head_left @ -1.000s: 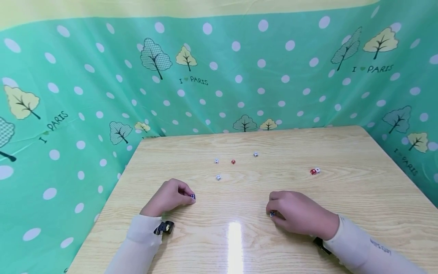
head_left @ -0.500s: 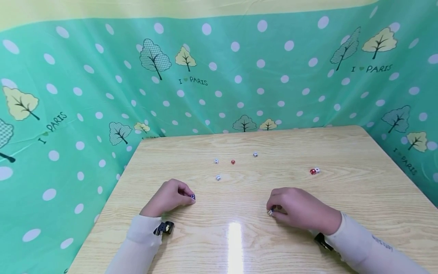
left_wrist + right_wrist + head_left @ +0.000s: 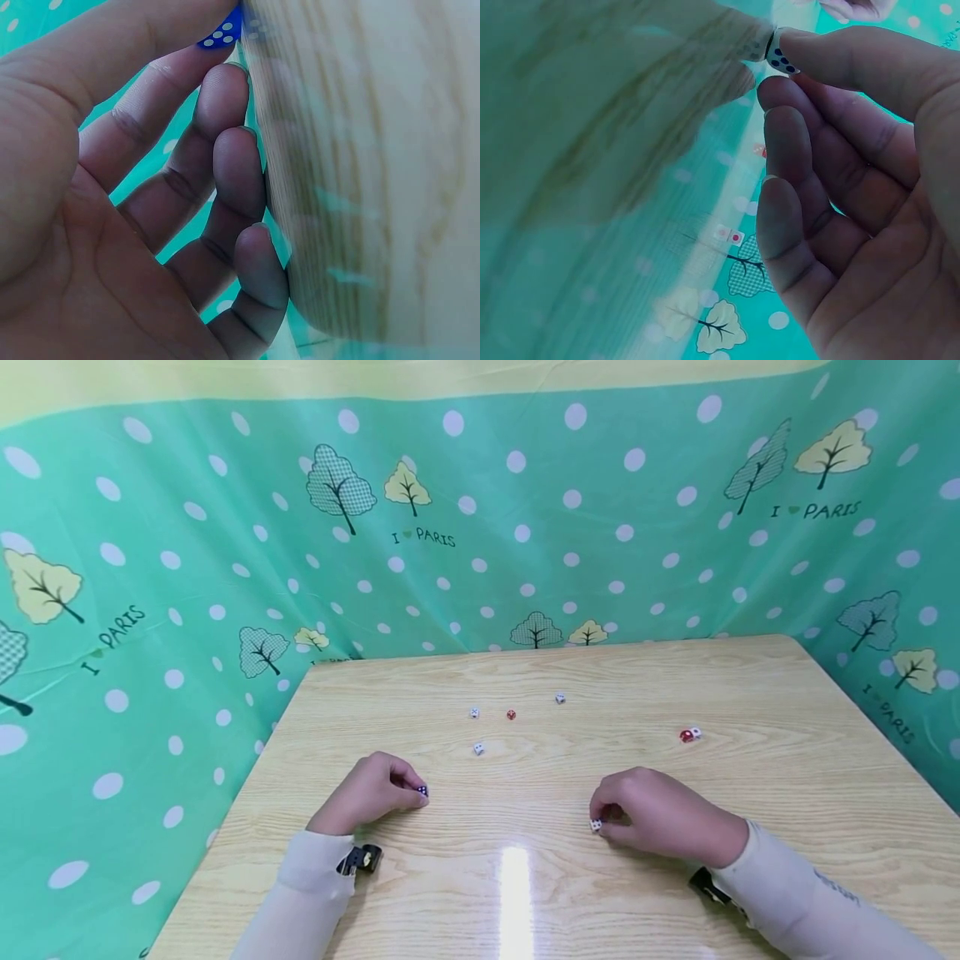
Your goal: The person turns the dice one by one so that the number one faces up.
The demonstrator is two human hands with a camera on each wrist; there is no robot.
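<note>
- The person's left hand (image 3: 371,795) pinches a blue die (image 3: 423,791) between thumb and index finger, its white pips showing; the other fingers bend loosely below, their tips close against the tabletop in the left wrist view.
- The blue die is on the left part of the table (image 3: 442,877), down at the wood, where its reflection meets it.
- The right hand (image 3: 663,814) pinches a dark-pipped die (image 3: 596,825), white with blue-black dots, between thumb and index finger; its remaining fingers are half curled and hold nothing.
- The dark-pipped die is right of the table's middle, at the wood surface, well apart from the blue die.
- Beyond the hands lie a near white die (image 3: 479,748), a far white die (image 3: 474,713) behind it, and a small red die (image 3: 512,714) to the right of that one.
- A rear die (image 3: 560,698), whitish, sits farther back and to the right.
- A larger red die (image 3: 686,736) and a right-hand white die (image 3: 696,732) lie side by side beyond the right hand.
- Pale sleeves (image 3: 300,893) cover both forearms, and a green curtain (image 3: 487,485) with white spots and printed trees hangs behind the table.
</note>
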